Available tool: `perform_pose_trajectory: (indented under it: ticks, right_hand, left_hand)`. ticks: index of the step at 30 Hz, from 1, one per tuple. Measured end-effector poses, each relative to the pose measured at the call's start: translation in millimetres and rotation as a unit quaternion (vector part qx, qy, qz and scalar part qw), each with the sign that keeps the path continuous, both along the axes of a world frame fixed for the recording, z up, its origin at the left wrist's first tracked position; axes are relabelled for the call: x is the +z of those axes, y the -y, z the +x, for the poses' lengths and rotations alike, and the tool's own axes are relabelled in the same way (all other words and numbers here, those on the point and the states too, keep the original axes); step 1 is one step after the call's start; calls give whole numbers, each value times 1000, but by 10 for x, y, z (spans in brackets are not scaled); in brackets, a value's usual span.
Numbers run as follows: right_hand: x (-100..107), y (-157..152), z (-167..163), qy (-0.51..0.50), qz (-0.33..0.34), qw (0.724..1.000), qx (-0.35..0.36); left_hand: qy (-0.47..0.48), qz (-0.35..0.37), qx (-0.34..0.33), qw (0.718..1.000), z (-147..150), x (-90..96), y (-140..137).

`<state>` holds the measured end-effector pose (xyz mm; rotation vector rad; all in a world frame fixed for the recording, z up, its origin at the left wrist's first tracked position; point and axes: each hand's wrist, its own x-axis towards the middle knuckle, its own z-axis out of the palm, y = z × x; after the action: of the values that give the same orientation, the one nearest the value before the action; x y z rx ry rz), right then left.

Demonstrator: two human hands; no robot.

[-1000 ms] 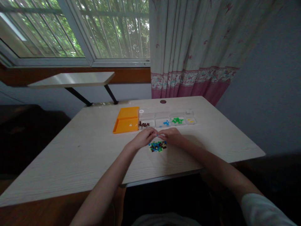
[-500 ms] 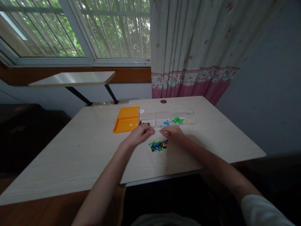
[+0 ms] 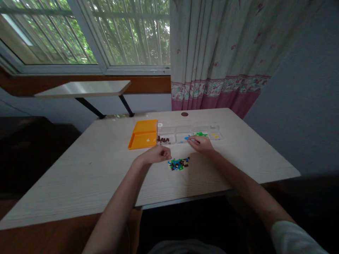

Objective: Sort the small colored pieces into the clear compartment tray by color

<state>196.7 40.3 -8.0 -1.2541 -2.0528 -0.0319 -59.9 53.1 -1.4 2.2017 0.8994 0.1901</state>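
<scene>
My right hand (image 3: pixel 203 144) is over the blue-piece compartment of a clear divided box (image 3: pixel 182 129), its thumb and fingers pinched. A small blue piece (image 3: pixel 186 138) shows at the fingertips, hard to tell from the blue pieces lying behind it. My left hand (image 3: pixel 158 154) rests at the upper left of a mixed pile of small plastic pieces (image 3: pixel 178 164), fingers curled in; what they hold, if anything, is hidden. Dark brown pieces (image 3: pixel 163 140), green pieces (image 3: pixel 201 134) and a few yellow pieces (image 3: pixel 215 135) lie in separate compartments.
An orange tray-like case (image 3: pixel 143 140) sits left of the clear box on the pale wooden table (image 3: pixel 106 176). A raised shelf (image 3: pixel 87 88) stands at the back left. Behind the table are a barred window and a curtain (image 3: pixel 212 70).
My right hand has moved away from me, from the table to the blue compartment. My left hand has drawn back towards the mixed pile, uncovering the brown pieces.
</scene>
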Motion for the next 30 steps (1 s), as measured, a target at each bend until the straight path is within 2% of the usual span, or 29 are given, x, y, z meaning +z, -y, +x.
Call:
perform_pose_trajectory:
  ticks: [3,11,16,25,30]
  right_hand:
    - [-5,-4,8,-2,5,1000,-3]
    - [-4,-21,26,2,-11,999,-30]
    - [-6,-38,36,-3,-26,999,-41]
    - [-95,-135,84,17,-87,987,-137]
    - [-113,-159,110,33,-110,981,-155]
  left_hand:
    - [-4,-12,-10,1000,-23,-7,-10]
    - [-12,25,15,1000,13,-12,3]
    - [7,18,15,1000,12,-10,14]
    - [7,11,-14,1000,8,-52,-24]
    - [2,21,-8,1000,44,9,23]
